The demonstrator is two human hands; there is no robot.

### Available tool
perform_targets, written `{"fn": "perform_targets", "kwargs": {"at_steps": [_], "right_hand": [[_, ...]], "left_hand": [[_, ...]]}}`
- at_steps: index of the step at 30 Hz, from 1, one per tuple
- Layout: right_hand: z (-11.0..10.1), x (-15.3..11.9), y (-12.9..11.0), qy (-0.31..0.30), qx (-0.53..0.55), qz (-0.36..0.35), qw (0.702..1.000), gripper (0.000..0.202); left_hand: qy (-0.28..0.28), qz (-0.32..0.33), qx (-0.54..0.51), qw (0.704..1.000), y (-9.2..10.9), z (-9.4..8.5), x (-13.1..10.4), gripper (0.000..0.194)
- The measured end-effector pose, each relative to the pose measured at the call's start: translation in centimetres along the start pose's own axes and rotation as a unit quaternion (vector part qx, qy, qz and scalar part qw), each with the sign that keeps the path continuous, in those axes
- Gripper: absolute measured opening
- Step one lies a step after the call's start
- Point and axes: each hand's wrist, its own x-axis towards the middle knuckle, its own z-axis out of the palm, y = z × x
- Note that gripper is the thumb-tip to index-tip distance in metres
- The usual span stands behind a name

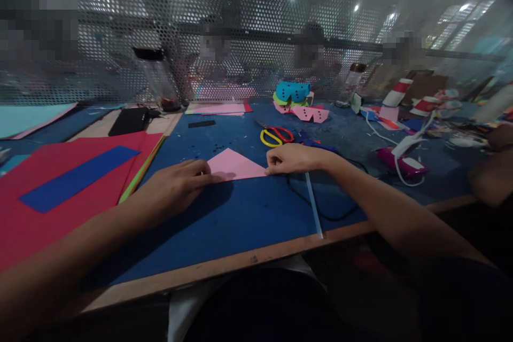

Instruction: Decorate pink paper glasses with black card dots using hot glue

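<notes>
A pink paper [234,164], folded into a triangle with its peak pointing away from me, lies on the blue tabletop [240,224]. My left hand [180,184] is closed on its left corner, fingers curled at the edge. At the right corner, my right hand [294,159] pinches the paper between thumb and bent fingers. Just beyond my right hand are scissors [276,136] with one yellow and one red handle loop. A glue stick [313,206], long and translucent, lies below my right wrist, its end near the table's front edge.
Red paper sheets [88,171] with a blue strip [80,179] on top cover the left side. Behind stand a glass bottle [158,80], a black box-like device [129,121] and dotted paper shapes [292,92]. A magenta device with a white cable [403,163] lies right, before a perforated metal screen [256,59].
</notes>
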Motion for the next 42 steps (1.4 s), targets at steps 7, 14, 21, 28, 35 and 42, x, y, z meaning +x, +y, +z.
{"fn": "perform_targets", "kwargs": {"at_steps": [7, 14, 21, 28, 35, 42], "right_hand": [[-0.4, -0.3, 0.5, -0.023, 0.028, -0.024, 0.999, 0.018], [-0.6, -0.4, 0.7, -0.037, 0.037, -0.035, 0.998, 0.011], [-0.9, -1.0, 0.3, -0.014, 0.053, -0.067, 0.996, 0.011], [1.8, 0.1, -2.1, 0.187, 0.063, -0.213, 0.957, 0.014], [4.3, 1.4, -3.1, 0.202, -0.017, -0.268, 0.942, 0.019], [4.6, 1.5, -3.3, 0.211, -0.109, -0.276, 0.931, 0.022]], "left_hand": [[0.004, 0.007, -0.018, 1.0, 0.3, 0.3, 0.1, 0.046], [0.001, 0.007, -0.011, 1.0, 0.6, 0.1, 0.4, 0.055], [0.0, 0.01, 0.0, 1.0, 0.6, 0.3, 0.4, 0.059], [-0.002, 0.02, 0.022, 1.0, 0.7, 0.2, 0.4, 0.051], [-0.008, 0.02, 0.04, 0.999, 1.1, 0.1, 0.4, 0.048], [0.007, 0.032, 0.032, 0.999, 1.3, 0.3, 0.6, 0.045]]}}
